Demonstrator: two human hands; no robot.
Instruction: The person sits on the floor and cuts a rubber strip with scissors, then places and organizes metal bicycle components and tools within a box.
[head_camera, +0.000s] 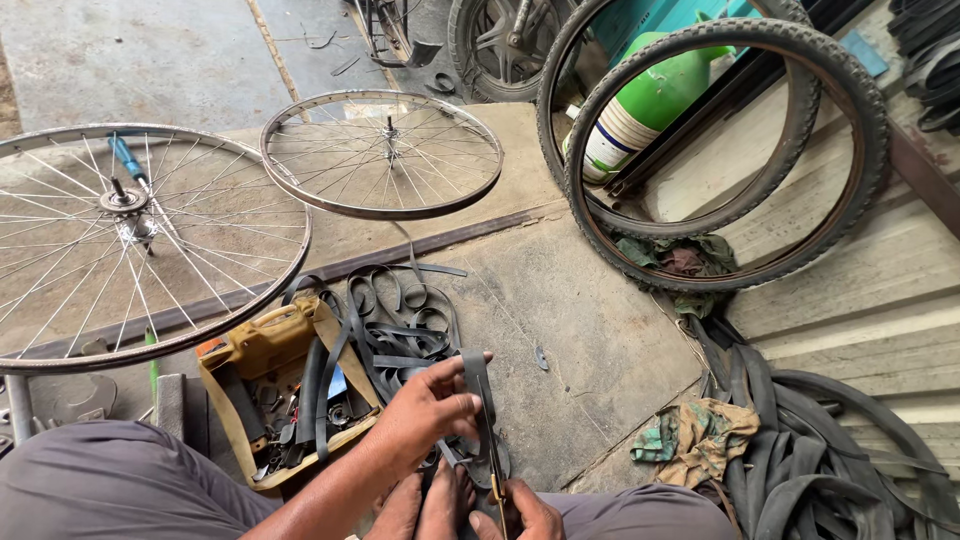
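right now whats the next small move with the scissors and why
Probably close the scissors a little further along the rubber strip. The left hand holds the strip taut over the pile of black strips, the right hand grips the handles below, and the blades lie along the strip.

Right hand (530, 518): cut off by the lower edge; only knuckles and thumb show, so its grip on the scissors (493, 470) cannot be judged.
Scissors: handles hidden in that hand, blades partly behind the rubber strip (474, 385).
Left hand (425, 410): fingertips hidden behind the strip.
Large spoked wheel (120, 235): rim cut off at the left edge.
Toolbox (265, 345): contents too small and cluttered to tell apart; one side covered by rubber strips.
Green cylinder (650, 100): seen only through the tyres (860, 160), top and base hidden.
Heap of inner tubes (820, 460): runs off the bottom-right corner.
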